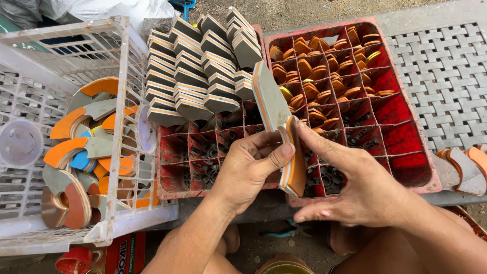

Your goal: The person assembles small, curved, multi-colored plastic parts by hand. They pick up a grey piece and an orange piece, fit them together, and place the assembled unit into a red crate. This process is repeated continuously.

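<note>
Over the divided red crates (pixel 406 167), both hands met on a long wedge-shaped sole piece (pixel 274 104), grey faced with an orange edge stripe, tilted up and away from the person. Left hand (pixel 248 170) was curled shut on its lower end, thumb pressed flat across the layered edge, probably to keep the layers aligned. Right hand (pixel 355 190) was half open: index finger stretched along the orange rim of the piece, other fingers loosely bent beneath, not clamping, seemingly steadying or feeling the edge. Piece hung above the gap between the two crates, touching neither.

Left red crate (pixel 175 167) carried neat rows of stacked grey wedges (pixel 195 71) across its far half, set on edge so they packed tight; its near compartments showed only dark bottoms. Right crate held small orange-brown heel-shaped bits (pixel 324 66) heaped loosely in the far cells. White plastic basket (pixel 50 50) at left held curved orange, grey and blue offcuts (pixel 81 152), tossed in without order. More cut pieces (pixel 464 167) lay at far right on a grey woven mat (pixel 446 66). Table under the crates mostly hidden.
</note>
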